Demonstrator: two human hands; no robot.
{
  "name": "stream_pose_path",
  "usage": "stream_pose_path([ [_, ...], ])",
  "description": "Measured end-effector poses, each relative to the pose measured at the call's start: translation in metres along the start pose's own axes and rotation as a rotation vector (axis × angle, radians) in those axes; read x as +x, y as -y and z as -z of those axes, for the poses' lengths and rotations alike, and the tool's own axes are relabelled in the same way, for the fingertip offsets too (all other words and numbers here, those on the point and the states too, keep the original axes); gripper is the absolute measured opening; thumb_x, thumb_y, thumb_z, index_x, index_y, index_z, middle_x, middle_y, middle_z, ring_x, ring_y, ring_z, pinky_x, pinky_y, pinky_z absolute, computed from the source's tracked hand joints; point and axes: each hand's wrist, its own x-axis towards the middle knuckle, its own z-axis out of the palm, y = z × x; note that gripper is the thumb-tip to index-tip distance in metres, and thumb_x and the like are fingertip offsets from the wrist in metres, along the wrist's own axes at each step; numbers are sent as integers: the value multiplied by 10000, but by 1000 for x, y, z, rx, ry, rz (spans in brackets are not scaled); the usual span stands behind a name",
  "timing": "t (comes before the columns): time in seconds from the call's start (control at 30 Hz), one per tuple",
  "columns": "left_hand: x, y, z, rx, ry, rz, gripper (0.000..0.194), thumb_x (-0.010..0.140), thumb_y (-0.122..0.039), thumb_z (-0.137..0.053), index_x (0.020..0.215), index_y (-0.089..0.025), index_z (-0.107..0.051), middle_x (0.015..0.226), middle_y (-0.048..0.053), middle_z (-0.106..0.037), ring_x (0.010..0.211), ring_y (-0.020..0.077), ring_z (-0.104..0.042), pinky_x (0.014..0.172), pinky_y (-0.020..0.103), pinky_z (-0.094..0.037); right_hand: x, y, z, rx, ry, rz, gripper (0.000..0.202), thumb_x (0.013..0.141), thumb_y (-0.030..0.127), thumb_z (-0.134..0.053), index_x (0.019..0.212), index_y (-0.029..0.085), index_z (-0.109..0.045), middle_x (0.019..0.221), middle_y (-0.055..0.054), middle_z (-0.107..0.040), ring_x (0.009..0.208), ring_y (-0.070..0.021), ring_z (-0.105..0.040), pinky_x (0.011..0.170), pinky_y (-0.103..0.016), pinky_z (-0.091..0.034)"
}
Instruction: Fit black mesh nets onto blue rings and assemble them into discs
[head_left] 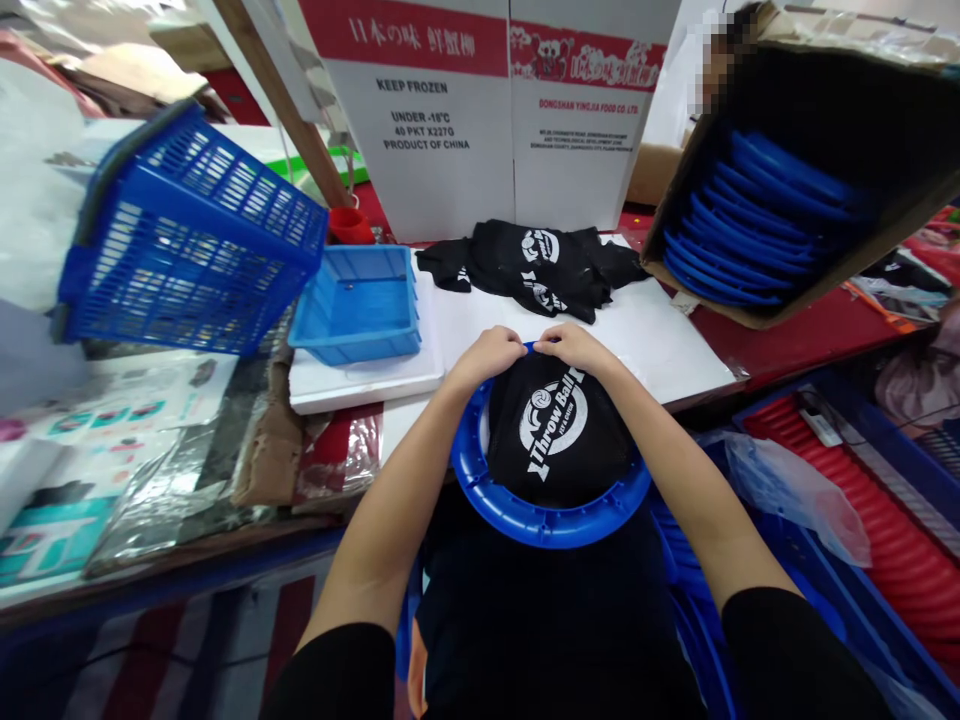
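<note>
A blue plastic ring (551, 525) rests tilted between my body and the table edge. Black fabric (600, 440) printed "Throw Ball" lies across its opening, leaving a gap at the left side. My left hand (495, 355) is closed at the ring's far rim, thumb and fingers pinching the fabric edge there. Close beside it, my right hand (574, 348) pinches the same far edge. Just beyond both hands lies a loose pile of black printed fabric pieces (540, 260) on the white board.
A blue tray (360, 345) and a tilted blue basket (195, 230) stand left. White cartons (450, 190) rise behind. At right, an open carton (750, 310) holds several stacked blue rings (750, 230). Red rings (862, 530) fill a crate lower right.
</note>
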Motion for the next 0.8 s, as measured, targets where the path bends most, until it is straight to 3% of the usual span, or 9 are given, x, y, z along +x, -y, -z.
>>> stream_pose_path([
  [0.27,-1,4,5,-3,41,-41,188,786,-345,-647,734,-175,-707,750,50,-706,787,230,-634,758,338,-475,-7,4,6,4,5,-75,262,834,386,-642,693,169,-684,651,30,-547,699,-148,-490,682,-296,-362],
  [0.5,-4,1,4,43,49,-97,160,848,-305,-649,782,-182,-727,868,72,-765,874,247,-684,838,347,-512,-19,4,12,82,-17,-136,261,839,367,-643,778,148,-769,663,-2,-651,667,-156,-533,657,-295,-417],
  [0.63,-9,-3,10,52,77,-184,178,882,-292,-617,917,-177,-748,1026,79,-787,977,248,-709,929,342,-531,-29,2,26,193,53,-117,224,801,353,-731,884,165,-820,916,-46,-789,879,-211,-679,891,-352,-521],
  [0.73,-11,-4,14,65,66,-181,251,926,-325,-563,978,-162,-746,1083,98,-786,1021,259,-714,966,361,-536,-40,-5,41,200,100,-95,214,748,261,-786,947,203,-840,1148,-64,-806,1115,-259,-700,1103,-428,-483],
  [0.8,-12,-4,16,65,45,-172,290,946,-358,-536,983,-157,-742,1083,106,-789,1026,267,-716,970,380,-537,-48,-11,49,112,43,-99,190,772,228,-767,947,208,-839,1176,-72,-804,1163,-274,-698,1145,-459,-467],
])
